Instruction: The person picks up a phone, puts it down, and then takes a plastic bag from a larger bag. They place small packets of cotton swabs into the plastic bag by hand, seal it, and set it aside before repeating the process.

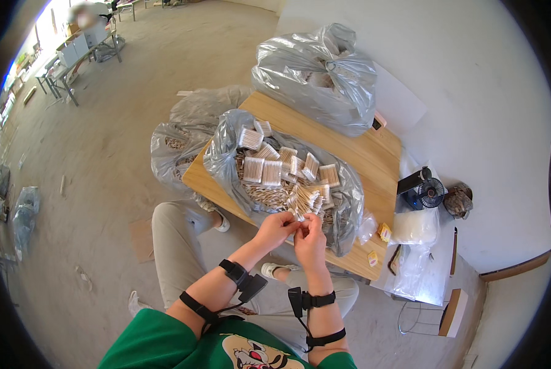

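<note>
My left hand [277, 229] and my right hand [310, 241] meet at the near edge of an opened grey plastic bag [225, 144]. The fingertips of both are pinched together at the lower end of a fanned bunch of cotton swabs [302, 200]. Exactly how each finger grips is too small to make out. Loose cotton swabs [266, 195] with wooden sticks fill the bag around the bunch. On top of them lie several flat clear packs of cotton swabs [253, 169], mostly beyond my hands.
The bag rests on a wooden table [374, 161]. A large tied grey bag [315, 80] stands at its far end, with more swab-filled bags [180, 144] to the left. On the right are a small black fan [432, 192], clear plastic bags [416, 227] and a yellow packet [384, 232].
</note>
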The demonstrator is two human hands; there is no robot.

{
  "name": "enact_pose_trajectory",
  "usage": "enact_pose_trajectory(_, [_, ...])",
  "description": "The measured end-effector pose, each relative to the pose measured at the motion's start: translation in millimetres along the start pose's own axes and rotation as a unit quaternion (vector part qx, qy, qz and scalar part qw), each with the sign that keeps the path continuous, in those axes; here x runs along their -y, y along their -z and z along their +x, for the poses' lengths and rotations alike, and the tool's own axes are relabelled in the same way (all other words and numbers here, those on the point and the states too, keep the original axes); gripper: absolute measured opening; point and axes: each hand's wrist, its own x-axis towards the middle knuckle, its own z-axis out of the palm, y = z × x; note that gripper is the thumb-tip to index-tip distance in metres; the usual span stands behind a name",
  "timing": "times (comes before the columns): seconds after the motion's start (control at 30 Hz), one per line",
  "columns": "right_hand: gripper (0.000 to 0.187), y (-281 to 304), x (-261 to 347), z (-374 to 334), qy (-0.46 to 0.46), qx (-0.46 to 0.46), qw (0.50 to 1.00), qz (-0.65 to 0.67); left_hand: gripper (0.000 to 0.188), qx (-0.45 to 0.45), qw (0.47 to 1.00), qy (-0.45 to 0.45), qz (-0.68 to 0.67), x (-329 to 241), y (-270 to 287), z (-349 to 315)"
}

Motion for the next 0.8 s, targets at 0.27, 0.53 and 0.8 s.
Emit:
enact_pose_trajectory(0.27, [0.034,-7.8,-6.1,5.1,0.046,-0.047,0.997,-0.042,0.018,-0.008,0.997,-0.071,0.032,-3.6,4.8,3.7])
enact_pose_trajectory(0.53, [0.033,-1.9,-13.1,10.8,-0.036,-0.064,0.997,0.031,0.017,-0.053,0.97,-0.189,0.147,-0.2,7.3,0.0])
enact_pose_trajectory(0.8, [0.027,-7.7,-20.8,5.7,0.019,-0.009,1.0,-0.012,0.018,-0.024,0.981,-0.138,0.131,-9.6,8.4,-2.8])
